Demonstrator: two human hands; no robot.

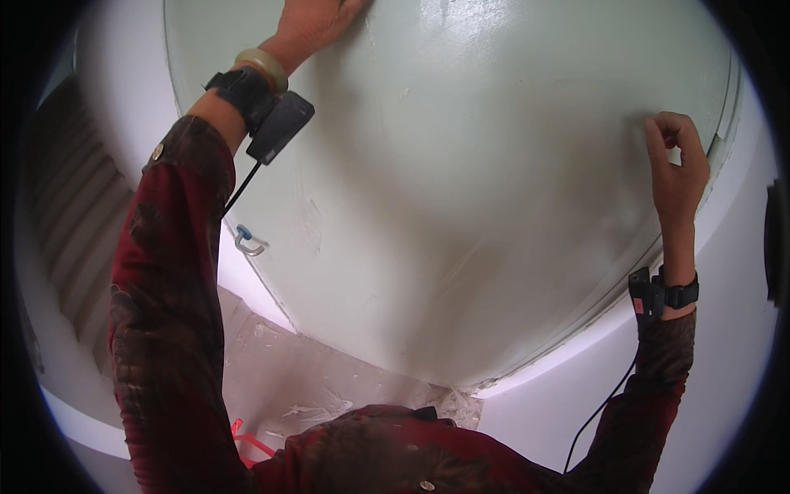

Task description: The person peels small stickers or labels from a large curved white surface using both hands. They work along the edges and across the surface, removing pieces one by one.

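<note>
A large pale, glossy door-like panel (469, 204) fills the view before me, with thin creases that look like clear film on its face. My left hand (311, 25) is raised to the panel at the top edge of the view. Its fingers are mostly cut off, so what they touch is hidden. Near the panel's right edge, my right hand (679, 145) is held up with thumb and forefinger curled until their tips meet. Nothing can be made out between them. Whether those fingertips touch the panel is unclear.
A bent metal handle or hook (250, 242) with a blue part projects at the panel's left edge. Ridged, step-like shapes (74, 234) lie at far left. Crumpled clear plastic (321, 404) and a red strip (253, 446) are below. A white wall (722, 296) borders the right.
</note>
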